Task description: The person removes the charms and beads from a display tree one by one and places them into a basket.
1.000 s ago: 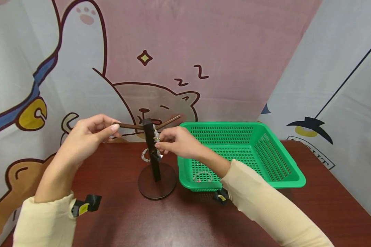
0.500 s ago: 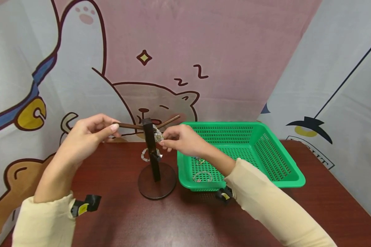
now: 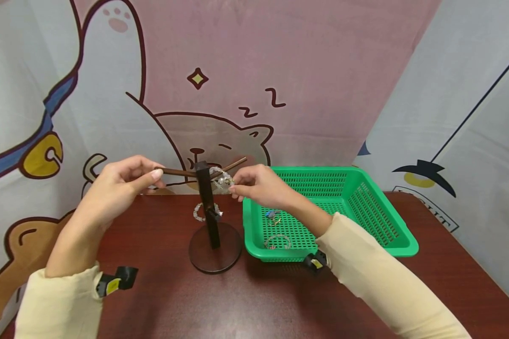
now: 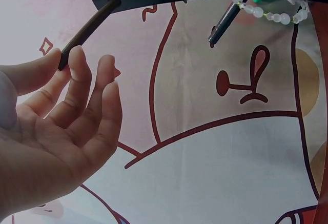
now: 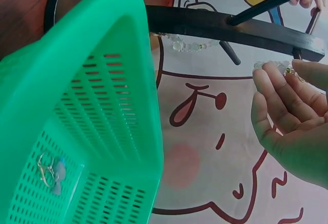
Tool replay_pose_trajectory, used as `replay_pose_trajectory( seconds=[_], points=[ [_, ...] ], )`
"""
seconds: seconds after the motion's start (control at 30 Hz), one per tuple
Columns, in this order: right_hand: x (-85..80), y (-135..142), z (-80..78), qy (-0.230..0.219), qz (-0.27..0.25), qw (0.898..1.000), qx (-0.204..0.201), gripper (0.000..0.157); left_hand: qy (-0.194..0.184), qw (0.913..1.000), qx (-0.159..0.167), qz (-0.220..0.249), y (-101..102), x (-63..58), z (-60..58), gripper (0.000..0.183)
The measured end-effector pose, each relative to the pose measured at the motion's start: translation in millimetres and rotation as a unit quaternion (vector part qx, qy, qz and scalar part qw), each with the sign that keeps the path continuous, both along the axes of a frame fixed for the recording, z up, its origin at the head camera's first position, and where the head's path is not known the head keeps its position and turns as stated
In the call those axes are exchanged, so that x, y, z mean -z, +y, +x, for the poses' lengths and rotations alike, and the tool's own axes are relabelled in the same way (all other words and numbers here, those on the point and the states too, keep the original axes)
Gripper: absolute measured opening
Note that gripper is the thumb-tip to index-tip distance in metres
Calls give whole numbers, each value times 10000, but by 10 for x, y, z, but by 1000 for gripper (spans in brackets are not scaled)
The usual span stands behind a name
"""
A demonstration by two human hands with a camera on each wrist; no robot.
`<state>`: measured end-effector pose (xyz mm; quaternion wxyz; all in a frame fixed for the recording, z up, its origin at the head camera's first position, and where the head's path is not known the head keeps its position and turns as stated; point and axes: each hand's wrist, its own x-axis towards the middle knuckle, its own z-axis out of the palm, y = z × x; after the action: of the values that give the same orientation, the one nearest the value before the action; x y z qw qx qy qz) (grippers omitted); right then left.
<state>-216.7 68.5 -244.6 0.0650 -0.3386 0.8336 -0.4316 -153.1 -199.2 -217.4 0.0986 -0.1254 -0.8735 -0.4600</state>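
Observation:
In the head view, a dark wooden stand rises from a round base, with pegs sticking out near its top. My left hand pinches the tip of the left peg between thumb and fingers, also plain in the left wrist view. At the right peg, my right hand pinches the edge of a clear beaded bracelet with gold-coloured bits. The bracelet's far side loops up at that peg, close to the post. Lower on the stand hangs another pale beaded bracelet, partly hidden by the post.
A green perforated basket stands right of the stand, under my right forearm. Inside lie a pinkish beaded bracelet and a blue and gold-coloured trinket. Behind the brown table hangs a cartoon-printed cloth.
My right hand has moved right and slightly up, drawing the bracelet's lower edge away from the post. The left hand keeps its hold on the peg.

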Motion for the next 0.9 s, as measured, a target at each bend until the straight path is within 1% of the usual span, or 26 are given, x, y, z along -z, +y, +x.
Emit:
replay_pose_trajectory(
  seconds=[0.23, 0.57, 0.9],
  points=[
    [-33, 76, -30, 38, 31, 9998, 175, 8, 22, 10000, 14, 0, -2, 3, -3, 25],
    [-107, 211, -65, -112, 82, 9990, 434, 9, -29, 10000, -35, -17, -7, 0, -2, 24],
    [-154, 342, -76, 83, 62, 9985, 537, 10, 66, 10000, -32, -22, -6, 0, 2, 23]
  ],
)
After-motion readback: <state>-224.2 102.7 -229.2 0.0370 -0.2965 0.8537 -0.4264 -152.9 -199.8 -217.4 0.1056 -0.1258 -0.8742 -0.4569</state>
